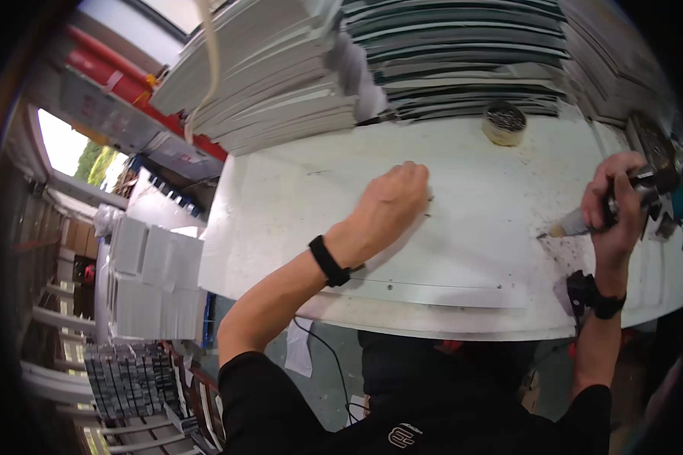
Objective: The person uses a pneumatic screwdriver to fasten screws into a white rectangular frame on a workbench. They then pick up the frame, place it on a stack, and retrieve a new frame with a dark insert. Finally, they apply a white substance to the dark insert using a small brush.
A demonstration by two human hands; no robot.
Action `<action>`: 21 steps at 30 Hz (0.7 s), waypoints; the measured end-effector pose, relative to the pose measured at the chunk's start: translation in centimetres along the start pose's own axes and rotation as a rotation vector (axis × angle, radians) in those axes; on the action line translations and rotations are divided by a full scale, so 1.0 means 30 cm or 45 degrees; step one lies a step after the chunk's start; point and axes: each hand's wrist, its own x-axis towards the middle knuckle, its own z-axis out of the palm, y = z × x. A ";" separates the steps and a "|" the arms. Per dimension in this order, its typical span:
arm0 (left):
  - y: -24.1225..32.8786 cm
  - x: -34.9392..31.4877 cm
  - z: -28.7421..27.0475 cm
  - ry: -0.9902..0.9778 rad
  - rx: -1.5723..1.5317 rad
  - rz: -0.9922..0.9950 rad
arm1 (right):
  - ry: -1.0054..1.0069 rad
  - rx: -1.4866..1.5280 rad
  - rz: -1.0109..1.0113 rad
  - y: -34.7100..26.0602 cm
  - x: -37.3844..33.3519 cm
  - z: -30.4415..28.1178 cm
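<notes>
My left hand (396,196) hovers at the middle of a white tabletop (281,205), its fingers closed together. What they hold, if anything, is hidden, though small dark specks show beside the fingertips. Over at the right, my right hand (618,193) wraps round a handheld tool with a grey barrel (573,223) and a tapered tan tip. The tip points left and down, close to the tabletop, where dark crumbs are scattered. Along the near side lies a thin pale strip (440,293) with small dark dots on it.
A round tub (505,123) of small dark pieces stands at the back right. Tall stacks of white sheets (281,83) and dark-edged sheets (463,57) line the far edge. Metal equipment (653,144) sits at the right edge. Stacked pale blocks (155,280) stand off to the left.
</notes>
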 end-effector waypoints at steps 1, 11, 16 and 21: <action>-0.014 0.009 0.033 0.085 -0.148 -0.039 | 0.005 0.006 0.013 -0.009 0.002 0.018; 0.127 0.113 0.038 -0.085 -1.663 -0.559 | -0.158 0.214 -0.198 -0.079 0.231 0.144; 0.118 0.126 0.094 -0.064 -2.008 -0.634 | 0.055 0.349 0.038 -0.097 0.291 0.287; 0.097 0.103 0.119 -0.032 -2.176 -0.712 | -0.176 0.277 -0.070 0.042 0.334 0.237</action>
